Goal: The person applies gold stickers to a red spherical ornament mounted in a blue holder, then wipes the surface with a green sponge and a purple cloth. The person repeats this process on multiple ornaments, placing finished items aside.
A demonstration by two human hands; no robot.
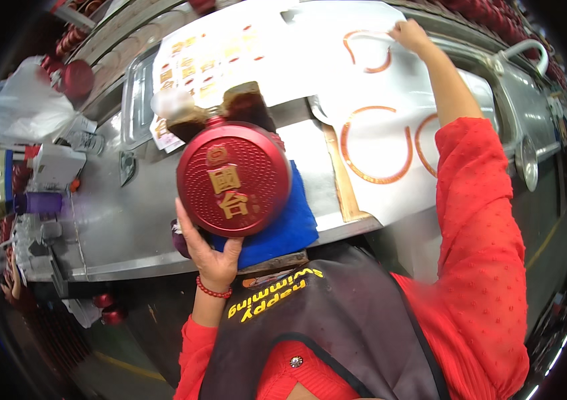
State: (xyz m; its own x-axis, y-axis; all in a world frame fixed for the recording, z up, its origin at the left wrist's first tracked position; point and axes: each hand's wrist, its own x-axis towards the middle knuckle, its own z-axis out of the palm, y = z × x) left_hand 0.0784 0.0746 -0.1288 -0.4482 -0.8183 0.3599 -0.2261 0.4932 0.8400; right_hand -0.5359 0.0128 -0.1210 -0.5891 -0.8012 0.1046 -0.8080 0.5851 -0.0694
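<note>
My left hand (215, 267) supports a round, flat red bottle (190, 173) from below, fingers along its left side and thumb under its rim. Gold raised characters and small dots cover the bottle's face. Its neck end points away from me, between two dark padded blocks (250, 103). Under the bottle lies a blue cloth (297, 227). My right arm reaches far right, and my right hand (411, 36) is closed at the upper end of a curved orange strip (347, 48). More curved strips (408, 150) lie on white sheets nearby.
A sheet of gold and red stickers (203, 60) lies on the metal table (163, 227), left of the white sheets. A wooden stick (342, 180) lies near the front edge. A white tube lamp (527, 48) stands at right. Cups and boxes (57, 167) crowd the left, where another person's hand (13, 283) shows.
</note>
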